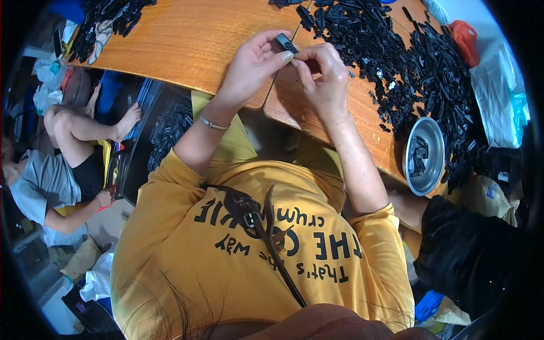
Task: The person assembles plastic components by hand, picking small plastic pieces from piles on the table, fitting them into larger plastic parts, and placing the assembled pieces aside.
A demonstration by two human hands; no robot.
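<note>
Over the table's near edge my left hand (256,63) is closed on a small black plastic part (285,42), held between the thumb and fingers. My right hand (325,71) meets it from the right, thumb and forefinger pinched at the part's lower end. Whatever is between those right fingertips is too small to make out. Beyond and to the right of my hands lies a heap of small black plastic pieces (362,42), spread over the wooden table (187,34).
A metal bowl (436,148) with a few black pieces stands at the table's right edge. Longer black strips (433,79) are piled beside it. A red plastic bag (464,42) lies at the far right. On the left, another person (51,190) sits near a dark bin (170,133) of black pieces.
</note>
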